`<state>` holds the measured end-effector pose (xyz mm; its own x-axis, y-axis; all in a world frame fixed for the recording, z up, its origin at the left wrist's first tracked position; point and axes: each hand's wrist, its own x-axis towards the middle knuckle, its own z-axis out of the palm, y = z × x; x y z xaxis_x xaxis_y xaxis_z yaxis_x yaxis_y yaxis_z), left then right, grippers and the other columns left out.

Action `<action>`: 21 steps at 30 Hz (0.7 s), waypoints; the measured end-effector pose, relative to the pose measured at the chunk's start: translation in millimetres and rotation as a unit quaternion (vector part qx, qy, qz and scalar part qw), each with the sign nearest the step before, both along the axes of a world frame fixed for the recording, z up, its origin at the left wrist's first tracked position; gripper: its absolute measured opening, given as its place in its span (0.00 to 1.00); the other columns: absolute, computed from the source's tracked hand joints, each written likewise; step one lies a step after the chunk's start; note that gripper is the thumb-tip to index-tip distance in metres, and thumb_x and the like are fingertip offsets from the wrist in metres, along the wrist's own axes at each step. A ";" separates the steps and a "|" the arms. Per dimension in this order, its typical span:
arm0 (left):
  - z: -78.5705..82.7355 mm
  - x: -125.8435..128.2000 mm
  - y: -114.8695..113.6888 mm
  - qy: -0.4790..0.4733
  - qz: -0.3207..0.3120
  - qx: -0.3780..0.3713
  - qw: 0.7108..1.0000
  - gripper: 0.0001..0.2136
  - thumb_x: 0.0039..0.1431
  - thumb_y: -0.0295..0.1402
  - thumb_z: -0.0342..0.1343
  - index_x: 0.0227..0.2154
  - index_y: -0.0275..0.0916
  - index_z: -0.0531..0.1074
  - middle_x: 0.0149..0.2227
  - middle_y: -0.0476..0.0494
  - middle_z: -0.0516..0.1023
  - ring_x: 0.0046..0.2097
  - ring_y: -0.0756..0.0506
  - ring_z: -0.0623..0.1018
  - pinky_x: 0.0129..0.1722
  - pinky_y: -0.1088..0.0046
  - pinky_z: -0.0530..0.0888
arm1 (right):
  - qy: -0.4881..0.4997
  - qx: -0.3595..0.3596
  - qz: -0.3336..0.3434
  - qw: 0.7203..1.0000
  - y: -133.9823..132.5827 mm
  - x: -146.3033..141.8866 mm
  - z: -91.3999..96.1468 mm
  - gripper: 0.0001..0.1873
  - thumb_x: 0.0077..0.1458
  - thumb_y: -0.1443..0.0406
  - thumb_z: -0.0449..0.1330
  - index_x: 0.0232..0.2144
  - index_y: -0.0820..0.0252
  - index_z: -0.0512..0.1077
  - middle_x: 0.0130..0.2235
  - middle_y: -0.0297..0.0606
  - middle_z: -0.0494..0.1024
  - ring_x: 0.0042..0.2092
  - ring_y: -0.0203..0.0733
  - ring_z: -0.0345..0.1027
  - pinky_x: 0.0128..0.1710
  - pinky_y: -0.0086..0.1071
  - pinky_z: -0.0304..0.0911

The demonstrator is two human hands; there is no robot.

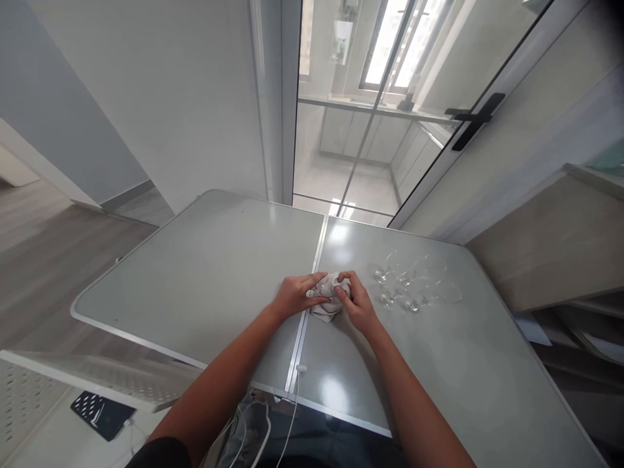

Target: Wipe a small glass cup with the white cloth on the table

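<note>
A crumpled white cloth (325, 313) lies bunched between my two hands, just right of the metal seam in the grey table. My left hand (298, 294) reaches in from the left, its fingers fairly straight and closed along the cloth. From the other side, my right hand (359, 304) grips the cloth with thumb and bent fingers. Whether something is wrapped inside the cloth cannot be made out. To the right of my right hand sit several small clear, shiny round pieces (412, 305), with thin transparent curved outlines around them.
The grey table (209, 260) has a pale metal rim. A white cable (301, 368) with a small plug end rests over the front edge. A dark phone (103, 415) lies on a white seat at lower left. Behind stands a glass door (370, 123); shelves are at right.
</note>
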<state>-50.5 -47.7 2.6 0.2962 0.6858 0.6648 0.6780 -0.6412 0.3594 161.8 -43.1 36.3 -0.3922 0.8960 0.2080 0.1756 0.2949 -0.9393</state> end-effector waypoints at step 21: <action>1.4 -0.2 -1.0 -0.005 0.005 -0.024 1.000 0.28 0.58 0.49 0.62 0.58 0.42 0.71 0.47 0.43 0.84 0.40 0.47 0.84 0.39 0.75 0.77 | 0.002 -0.002 -0.015 1.000 -1.0 -0.5 -3.3 0.12 0.65 0.54 0.55 0.42 0.53 0.61 0.24 0.25 0.63 0.24 0.36 0.50 0.27 0.30 0.51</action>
<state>-50.7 -48.7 4.0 0.2830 0.7191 0.6346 0.6803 -0.6169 0.3957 161.3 -44.1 33.0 -0.3644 0.9080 0.2066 0.1808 0.2866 -0.9408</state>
